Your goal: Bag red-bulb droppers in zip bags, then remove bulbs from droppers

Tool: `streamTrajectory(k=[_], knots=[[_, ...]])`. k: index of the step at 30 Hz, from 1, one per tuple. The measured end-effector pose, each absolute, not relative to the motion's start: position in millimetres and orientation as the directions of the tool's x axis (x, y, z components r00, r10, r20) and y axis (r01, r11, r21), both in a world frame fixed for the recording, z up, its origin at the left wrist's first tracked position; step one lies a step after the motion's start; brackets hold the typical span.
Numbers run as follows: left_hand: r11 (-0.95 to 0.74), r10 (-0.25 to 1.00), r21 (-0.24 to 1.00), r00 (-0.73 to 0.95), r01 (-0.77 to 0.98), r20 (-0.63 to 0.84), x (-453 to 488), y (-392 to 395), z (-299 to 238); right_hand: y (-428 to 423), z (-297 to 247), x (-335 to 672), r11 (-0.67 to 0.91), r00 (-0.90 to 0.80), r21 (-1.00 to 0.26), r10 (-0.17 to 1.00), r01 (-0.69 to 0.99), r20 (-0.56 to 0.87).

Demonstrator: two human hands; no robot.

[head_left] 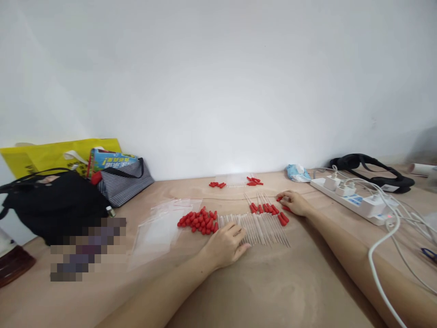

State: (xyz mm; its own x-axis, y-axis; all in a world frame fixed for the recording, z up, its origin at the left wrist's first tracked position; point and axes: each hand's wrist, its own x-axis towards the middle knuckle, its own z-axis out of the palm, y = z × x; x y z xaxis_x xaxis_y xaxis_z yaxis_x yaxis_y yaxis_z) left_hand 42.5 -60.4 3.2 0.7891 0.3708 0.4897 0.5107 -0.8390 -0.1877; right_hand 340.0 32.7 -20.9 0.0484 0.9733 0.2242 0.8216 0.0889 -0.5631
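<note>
My left hand (225, 243) lies palm down over the left end of a row of thin glass dropper tubes (261, 229), fingers loosely bent and thumb apart. Just left of it is a heap of red rubber bulbs (198, 221). Farther right, my right hand (294, 202) has its fingers curled, with a red rubber bulb (279, 199) at the fingertips. A second red piece shows below those fingers, partly hidden. Between the hands and beyond the tube row lie several droppers with red bulbs fitted (264, 208), tips pointing away from me.
Clear zip bags (159, 232) lie left of the bulb heap. More red bulbs (217, 184) and droppers sit near the wall. A power strip (351, 200) with white cables, a black headset (372, 173) and a blue-white crumpled packet (297, 173) are right; bags (126, 182) stand left.
</note>
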Motion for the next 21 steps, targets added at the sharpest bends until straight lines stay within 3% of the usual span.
streamTrajectory(k=[9,15,21], knots=[[-0.850,0.321,-0.078,0.630,0.521,0.707,24,-74,5,24,-9,339,-0.119,0.185,-0.623,0.982,0.773,0.041],[-0.825,0.394,0.001,0.575,0.565,0.718,-4,-83,11,6,3,334,-0.339,0.216,-0.685,0.941,0.645,-0.262],[-0.820,0.430,0.038,0.572,0.571,0.698,-7,-83,12,1,11,332,-0.392,0.206,-0.686,0.918,0.613,-0.340]])
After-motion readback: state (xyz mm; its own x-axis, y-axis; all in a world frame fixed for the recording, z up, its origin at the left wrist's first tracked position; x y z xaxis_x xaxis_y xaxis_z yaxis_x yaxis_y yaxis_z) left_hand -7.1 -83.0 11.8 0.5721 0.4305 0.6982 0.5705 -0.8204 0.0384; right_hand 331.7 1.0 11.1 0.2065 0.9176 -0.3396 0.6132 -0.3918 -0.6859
